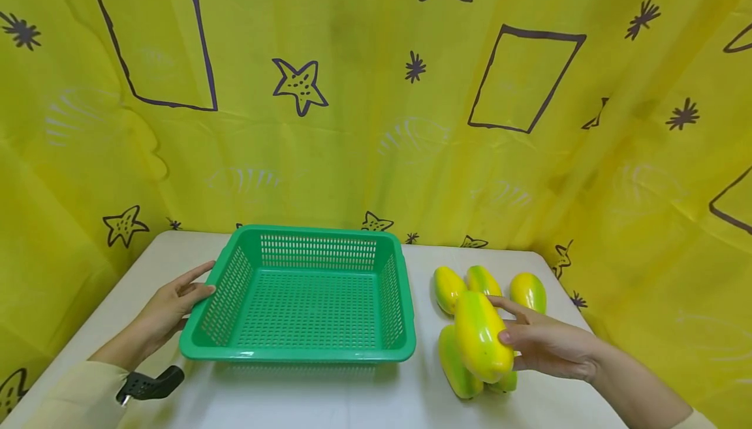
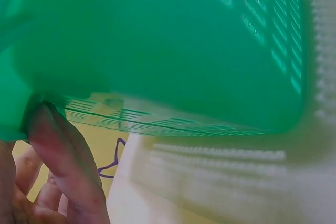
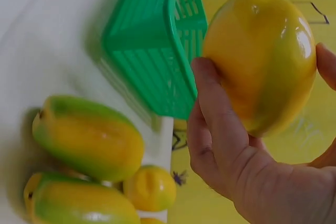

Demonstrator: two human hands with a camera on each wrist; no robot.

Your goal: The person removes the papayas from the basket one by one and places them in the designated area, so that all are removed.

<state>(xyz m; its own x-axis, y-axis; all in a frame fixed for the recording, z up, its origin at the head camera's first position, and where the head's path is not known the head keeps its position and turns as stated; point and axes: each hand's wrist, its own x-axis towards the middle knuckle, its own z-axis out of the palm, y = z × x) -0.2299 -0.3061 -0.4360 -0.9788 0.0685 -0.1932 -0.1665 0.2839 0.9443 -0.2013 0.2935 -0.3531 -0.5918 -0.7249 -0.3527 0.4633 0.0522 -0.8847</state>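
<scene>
On the left, my left hand [image 1: 166, 309] grips the left rim of a green plastic basket [image 1: 294, 354] with slotted walls and no contents. The left wrist view has the fingers [image 2: 68, 163] at the basket's rim. In my right hand [image 1: 555, 345] is a glossy yellow and green papaya [image 1: 478, 334], pinched between thumb and fingers and raised above the others. Beneath it lies another papaya [image 1: 455, 364], with part of one more papaya [image 1: 504, 383] showing beside it. Farther back rest a left papaya [image 1: 448, 288], a middle papaya [image 1: 483, 278] and a right papaya [image 1: 528, 292].
The white table [image 1: 352, 396] carries the basket at centre left and the papayas to its right. A yellow curtain [image 1: 352, 155] with dark star and frame drawings hangs close behind the table and along both sides. A black strap [image 1: 149, 386] is round the left wrist.
</scene>
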